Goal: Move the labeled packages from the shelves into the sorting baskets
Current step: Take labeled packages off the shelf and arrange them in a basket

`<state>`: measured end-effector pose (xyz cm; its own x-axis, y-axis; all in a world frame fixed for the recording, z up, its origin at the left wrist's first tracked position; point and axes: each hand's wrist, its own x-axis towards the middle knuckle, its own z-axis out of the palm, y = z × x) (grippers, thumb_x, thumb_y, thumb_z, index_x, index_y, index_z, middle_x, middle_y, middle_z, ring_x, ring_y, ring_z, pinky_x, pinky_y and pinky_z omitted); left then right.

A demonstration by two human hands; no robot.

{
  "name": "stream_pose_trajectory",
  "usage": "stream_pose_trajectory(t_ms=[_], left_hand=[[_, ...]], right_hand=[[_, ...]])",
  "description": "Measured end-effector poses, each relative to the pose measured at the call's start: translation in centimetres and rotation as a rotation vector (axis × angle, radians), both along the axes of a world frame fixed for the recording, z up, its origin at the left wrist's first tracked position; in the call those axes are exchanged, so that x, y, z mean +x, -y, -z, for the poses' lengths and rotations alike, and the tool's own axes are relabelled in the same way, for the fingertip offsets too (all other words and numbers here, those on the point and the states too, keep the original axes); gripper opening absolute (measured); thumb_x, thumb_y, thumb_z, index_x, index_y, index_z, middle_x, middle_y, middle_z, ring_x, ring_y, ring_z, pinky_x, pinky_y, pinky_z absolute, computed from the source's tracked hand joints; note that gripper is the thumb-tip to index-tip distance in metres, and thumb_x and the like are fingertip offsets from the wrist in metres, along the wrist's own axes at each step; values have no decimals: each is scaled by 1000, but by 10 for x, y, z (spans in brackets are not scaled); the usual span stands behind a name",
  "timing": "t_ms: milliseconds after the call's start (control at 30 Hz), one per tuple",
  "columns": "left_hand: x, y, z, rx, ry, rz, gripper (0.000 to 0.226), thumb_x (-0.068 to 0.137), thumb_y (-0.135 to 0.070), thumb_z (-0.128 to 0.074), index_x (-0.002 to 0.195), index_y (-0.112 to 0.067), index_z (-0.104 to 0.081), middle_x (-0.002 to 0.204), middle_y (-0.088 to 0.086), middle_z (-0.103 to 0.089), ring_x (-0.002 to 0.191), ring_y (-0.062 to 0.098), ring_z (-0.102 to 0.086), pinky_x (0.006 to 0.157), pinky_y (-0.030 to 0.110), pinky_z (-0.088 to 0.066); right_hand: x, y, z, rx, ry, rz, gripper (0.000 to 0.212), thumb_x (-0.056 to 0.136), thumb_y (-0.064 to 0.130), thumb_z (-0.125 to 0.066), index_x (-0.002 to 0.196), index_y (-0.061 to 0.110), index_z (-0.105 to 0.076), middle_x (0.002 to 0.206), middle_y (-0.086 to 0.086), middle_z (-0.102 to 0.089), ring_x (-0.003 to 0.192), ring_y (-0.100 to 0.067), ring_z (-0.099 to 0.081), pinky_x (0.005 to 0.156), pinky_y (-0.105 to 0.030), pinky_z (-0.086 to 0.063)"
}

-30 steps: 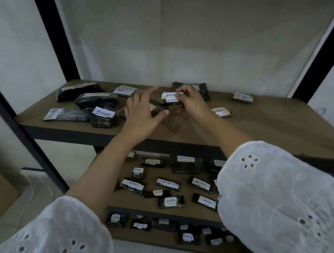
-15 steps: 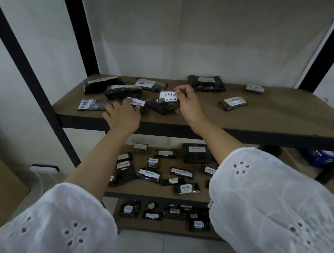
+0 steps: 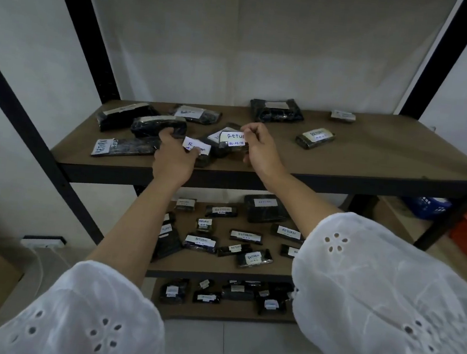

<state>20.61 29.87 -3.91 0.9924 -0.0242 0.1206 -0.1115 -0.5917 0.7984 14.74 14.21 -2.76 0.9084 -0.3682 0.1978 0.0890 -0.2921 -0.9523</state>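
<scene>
Dark packs (image 3: 157,127) lie on the left of the top shelf (image 3: 386,164). Left hand (image 3: 172,160) curls its fingers round a small labeled pack (image 3: 198,147) near the front edge. Just beside it, right hand (image 3: 261,151) pinches a RETURN pack (image 3: 231,140). Open board lies to the right of both hands.
</scene>
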Motion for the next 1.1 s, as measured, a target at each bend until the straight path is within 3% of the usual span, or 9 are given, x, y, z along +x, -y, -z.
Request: stream_pose_trajectory(t_ms=[100,200,300,367,533,733,900,1033,1100], left_hand=[[-3,3,-2,56,0,65,64,90,-24,-61,143,-10,-28,141,19,-38,126,34,-42,103,42,-38],[-11,9,-8,37,-30,104,56,91,-21,-60,140,-13,-35,143,17,-29,119,30,-47,94,31,-39],[-18,15,-8,-109,-116,127,57,86,-21,-66,137,-18,-40,142,14,-34,114,24,-51,95,27,-41],[-29,21,-8,-236,-154,137,56,84,-22,-69,133,-22,-41,138,12,-42,115,23,-51,101,37,-43],[-77,61,-11,-524,-208,199,37,88,-12,-63,118,-22,-43,123,6,-55,106,18,-57,79,27,-47],[-175,147,-7,-736,-301,310,16,94,-14,-53,104,-25,-59,102,2,-63,88,13,-60,70,25,-48],[-255,247,9,-816,-431,425,26,101,-16,-35,111,-20,-59,96,2,-64,83,13,-58,65,25,-44],[-307,320,18,-791,-518,495,33,103,-24,-29,102,-23,-62,96,0,-65,85,12,-57,70,26,-43],[-323,350,22,-793,-560,512,32,103,-24,-30,107,-19,-61,96,2,-65,85,13,-57,73,27,-42]], right_hand=[[-2,4,2,24,-1,28,18,103,23,-35,108,16,-50,83,8,-49,60,-8,-46,51,-16,-41],[-6,9,4,58,-1,24,18,102,22,-36,108,14,-51,82,8,-49,62,-8,-46,55,-20,-42],[-13,17,4,98,20,19,14,102,21,-37,104,16,-50,85,6,-52,66,-8,-48,54,-20,-42],[-19,24,3,119,51,16,13,102,20,-37,99,18,-50,88,6,-52,70,-8,-50,54,-21,-43],[-50,62,1,136,179,16,22,100,18,-39,85,26,-53,89,8,-55,83,-11,-51,66,-25,-39],[-136,154,9,153,261,95,28,99,13,-38,79,25,-53,81,7,-56,65,-2,-49,52,-14,-35],[-215,255,28,130,265,266,32,94,9,-40,72,25,-55,77,8,-58,74,-9,-53,72,-31,-41],[-268,329,44,118,229,360,33,95,9,-39,71,25,-56,73,6,-57,72,-11,-52,72,-32,-39],[-288,362,50,139,208,381,33,95,7,-39,71,23,-56,74,3,-57,73,-13,-51,70,-32,-39]])
